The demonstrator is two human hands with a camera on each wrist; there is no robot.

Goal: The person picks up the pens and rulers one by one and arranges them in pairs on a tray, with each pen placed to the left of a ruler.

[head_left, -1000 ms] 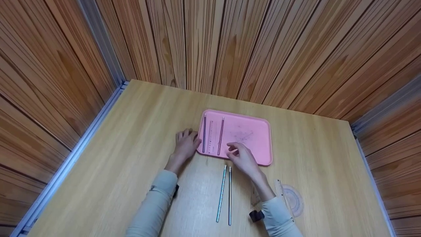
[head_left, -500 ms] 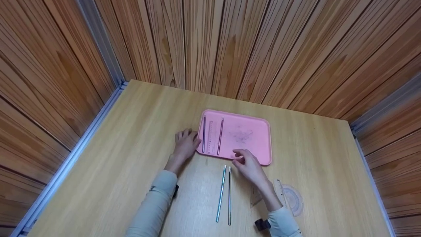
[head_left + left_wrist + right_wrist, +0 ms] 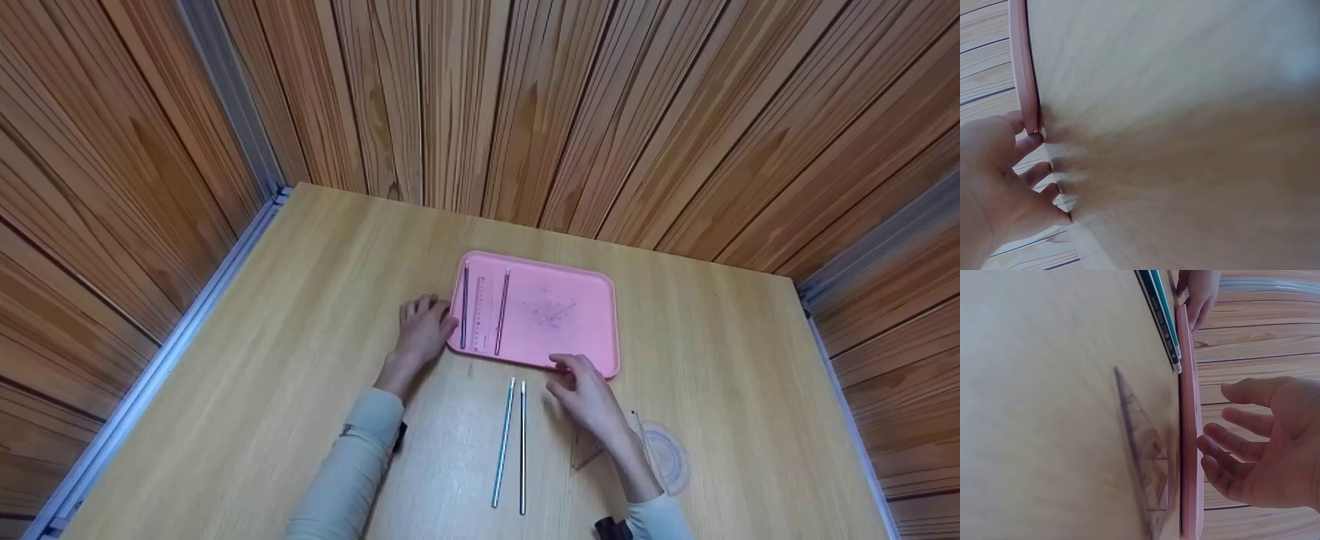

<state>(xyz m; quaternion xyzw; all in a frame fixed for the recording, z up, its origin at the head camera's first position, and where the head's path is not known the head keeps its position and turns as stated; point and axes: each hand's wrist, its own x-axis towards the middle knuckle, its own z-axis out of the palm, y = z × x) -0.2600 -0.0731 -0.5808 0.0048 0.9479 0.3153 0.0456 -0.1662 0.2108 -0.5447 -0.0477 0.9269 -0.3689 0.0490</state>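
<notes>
My left hand (image 3: 424, 330) pinches the near left corner of a pink tray (image 3: 585, 300); in the left wrist view, thumb and forefinger lie on either side of its rim (image 3: 1023, 67). Inside the tray are a dark pencil (image 3: 464, 307), a clear ruler (image 3: 480, 311) and a reddish pencil (image 3: 502, 311). Above the tray's near right edge is my right hand (image 3: 589, 397), fingers loosely bent and holding nothing. A teal pencil (image 3: 503, 442) and a black pencil (image 3: 523, 450) lie side by side on the table, in front of the tray.
A clear set square (image 3: 585, 450) lies beneath my right forearm, partly hidden. Right of that forearm is a clear round-edged protractor (image 3: 671, 457), with a narrow ruler-like piece (image 3: 639, 427) beside it. Wood-panelled walls (image 3: 525, 112) border the table.
My right hand has drawn back from the reddish pencil, moving right and toward me to the tray's near edge. The left hand stays at the corner.
</notes>
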